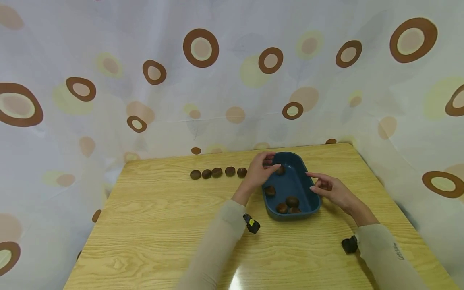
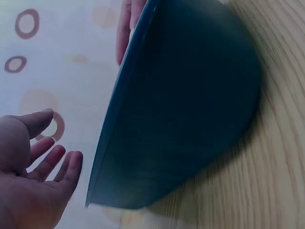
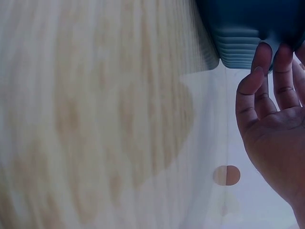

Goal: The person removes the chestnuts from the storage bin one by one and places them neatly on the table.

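Observation:
A deep blue rectangular tray (image 1: pixel 290 177) stands on the table with several brown chestnuts (image 1: pixel 292 201) inside, most of them at its near end. My left hand (image 1: pixel 260 170) hovers over the tray's left rim, thumb above a chestnut (image 1: pixel 280 170) near the far end. In the left wrist view that hand (image 2: pixel 40 179) has its fingers spread and loosely bent, holding nothing. At the tray's right side is my right hand (image 1: pixel 335 192), index finger and thumb tips right at the rim. The right wrist view shows its fingers (image 3: pixel 283 78) relaxed beside the tray wall (image 3: pixel 240 47).
Left of the tray, several more chestnuts (image 1: pixel 216 172) lie in a row across the back of the wooden table (image 1: pixel 163 217). A white curtain with brown and yellow circles (image 1: pixel 217 80) hangs behind and at both sides.

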Demonstrator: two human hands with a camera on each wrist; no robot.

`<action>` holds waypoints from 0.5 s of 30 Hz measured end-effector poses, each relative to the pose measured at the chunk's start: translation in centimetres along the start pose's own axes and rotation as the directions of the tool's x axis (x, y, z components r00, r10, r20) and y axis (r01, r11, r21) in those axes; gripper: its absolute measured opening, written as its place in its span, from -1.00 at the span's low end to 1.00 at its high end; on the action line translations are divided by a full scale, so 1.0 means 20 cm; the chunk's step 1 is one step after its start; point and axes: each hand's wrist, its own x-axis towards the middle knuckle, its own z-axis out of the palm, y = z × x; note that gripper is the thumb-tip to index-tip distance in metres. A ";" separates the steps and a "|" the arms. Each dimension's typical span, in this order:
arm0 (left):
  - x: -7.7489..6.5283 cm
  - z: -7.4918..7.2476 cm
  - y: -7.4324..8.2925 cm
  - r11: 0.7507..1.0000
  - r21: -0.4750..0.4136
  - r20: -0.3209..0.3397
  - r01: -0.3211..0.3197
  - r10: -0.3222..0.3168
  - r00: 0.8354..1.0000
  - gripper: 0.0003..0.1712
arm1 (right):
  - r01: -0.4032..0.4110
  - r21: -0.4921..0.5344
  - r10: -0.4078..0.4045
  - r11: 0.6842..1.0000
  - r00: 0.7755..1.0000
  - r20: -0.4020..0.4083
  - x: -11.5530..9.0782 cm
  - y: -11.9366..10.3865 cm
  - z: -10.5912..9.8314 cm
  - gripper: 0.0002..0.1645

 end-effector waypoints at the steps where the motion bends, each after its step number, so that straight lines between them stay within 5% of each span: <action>1: 0.01 0.03 0.01 1.000 0.017 0.010 0.014 -0.014 1.000 -0.41 | 0.000 -0.001 0.000 1.000 1.000 0.001 0.00 0.00 0.00 -0.29; 7: 0.06 0.13 0.02 0.989 0.053 0.001 0.138 -0.138 0.990 -0.38 | 0.002 -0.001 -0.002 1.000 1.000 0.003 0.00 0.01 0.01 -0.29; 15: 0.11 0.18 0.03 0.952 0.174 0.029 0.250 -0.259 0.965 -0.32 | 0.014 -0.002 -0.014 1.000 1.000 0.000 0.00 0.01 0.00 -0.30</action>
